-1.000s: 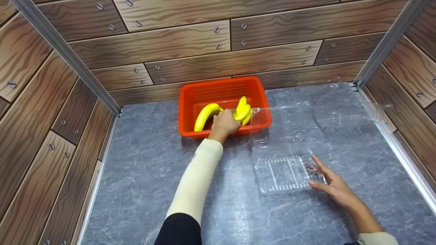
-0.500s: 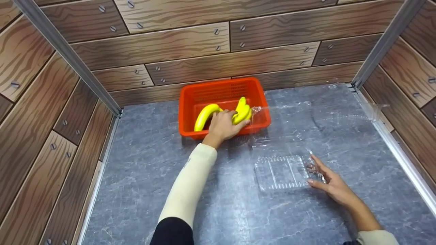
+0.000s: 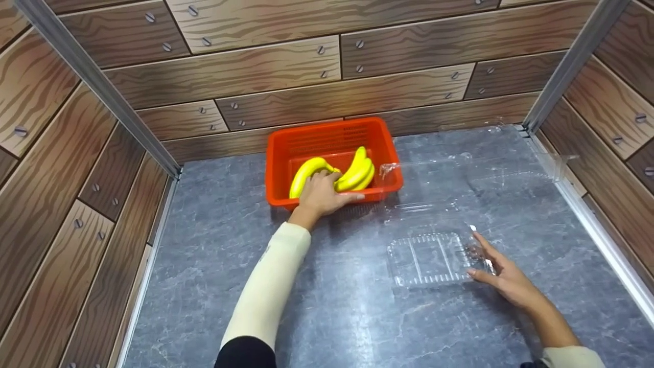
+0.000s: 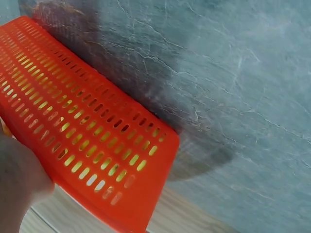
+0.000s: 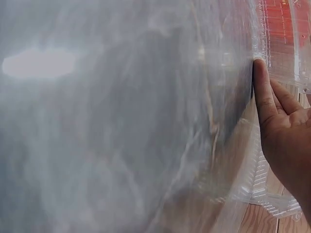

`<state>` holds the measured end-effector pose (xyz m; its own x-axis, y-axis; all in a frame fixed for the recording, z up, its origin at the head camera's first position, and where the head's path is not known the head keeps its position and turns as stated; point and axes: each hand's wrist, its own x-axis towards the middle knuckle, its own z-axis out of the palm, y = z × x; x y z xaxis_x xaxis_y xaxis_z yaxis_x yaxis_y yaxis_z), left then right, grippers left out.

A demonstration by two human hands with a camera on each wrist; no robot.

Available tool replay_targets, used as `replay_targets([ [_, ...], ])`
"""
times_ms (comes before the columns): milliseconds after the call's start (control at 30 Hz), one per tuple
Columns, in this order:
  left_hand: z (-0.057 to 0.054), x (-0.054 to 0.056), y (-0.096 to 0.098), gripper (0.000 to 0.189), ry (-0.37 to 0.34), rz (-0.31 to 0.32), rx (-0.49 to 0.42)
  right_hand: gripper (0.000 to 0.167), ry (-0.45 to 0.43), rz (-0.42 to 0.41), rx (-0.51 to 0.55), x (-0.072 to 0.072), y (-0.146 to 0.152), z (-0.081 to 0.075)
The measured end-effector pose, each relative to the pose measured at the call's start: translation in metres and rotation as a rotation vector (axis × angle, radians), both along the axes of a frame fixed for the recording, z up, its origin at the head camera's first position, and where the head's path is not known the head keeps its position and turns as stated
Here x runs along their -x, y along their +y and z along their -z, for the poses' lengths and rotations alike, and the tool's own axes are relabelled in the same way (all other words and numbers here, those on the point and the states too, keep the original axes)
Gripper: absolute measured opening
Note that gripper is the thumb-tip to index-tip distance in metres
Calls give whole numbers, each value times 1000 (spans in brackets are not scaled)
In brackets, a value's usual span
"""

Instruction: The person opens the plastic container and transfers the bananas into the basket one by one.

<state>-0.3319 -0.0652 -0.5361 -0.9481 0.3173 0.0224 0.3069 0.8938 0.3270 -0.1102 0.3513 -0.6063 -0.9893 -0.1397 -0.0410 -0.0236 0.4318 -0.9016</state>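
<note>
My left hand (image 3: pixel 322 197) reaches over the front rim of a red plastic basket (image 3: pixel 273 168). Its thumb stretches out along the rim, while its other fingers lie by a single yellow banana (image 3: pixel 300 180) and their tips are partly hidden. Beside them in the basket is a small bunch of bananas (image 3: pixel 357 173). My right hand (image 3: pixel 513 283) rests at the right side of a clear plastic clamshell container (image 3: pixel 431 260), thumb and fingers spread. In the right wrist view its fingers (image 5: pixel 265 92) look straight against the clear plastic.
The clamshell's clear lid (image 3: pixel 429 162) stands raised behind its base and overlaps the basket's right side. More clear plastic (image 3: pixel 490 125) lies near the back wall. Wood-patterned panels (image 3: pixel 255 71) enclose the grey marbled tabletop (image 3: pixel 219 240) at the back and sides.
My left hand has moved left, away from the banana bunch and towards the single banana, and its thumb has spread out. My right hand stays by the container.
</note>
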Motion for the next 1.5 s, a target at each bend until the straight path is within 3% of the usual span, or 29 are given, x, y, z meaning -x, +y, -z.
replay_targets([
  [267,1,-1,-11,105,-26,-27,-22,95,-50,31,-58,-2,10,-4],
  [467,0,-2,-16,105,-30,-35,-30,98,-56,29,-2,1,17,-4],
  [667,-3,-8,-17,95,-3,-5,-45,95,-25,33,-12,3,22,-3],
  [833,1,-25,-7,78,153,68,-193,95,-35,42,-1,3,24,-4],
  [900,5,-38,3,68,254,121,-273,97,-44,44,2,3,26,-5],
  [1000,13,-65,21,57,331,217,-320,98,-55,46,2,5,27,-6],
  [1067,18,-86,36,57,294,280,-295,99,-63,48,2,7,28,-7],
  [1200,28,-127,63,80,40,370,-180,99,-70,53,-5,11,30,-7],
  [1267,32,-143,74,92,-75,394,-134,99,-71,54,-11,13,31,-7],
  [1367,36,-154,88,95,-136,419,-82,99,-81,58,-22,15,32,-7],
  [1500,39,-154,101,88,-123,415,-56,100,-101,60,-35,20,33,-9],
])
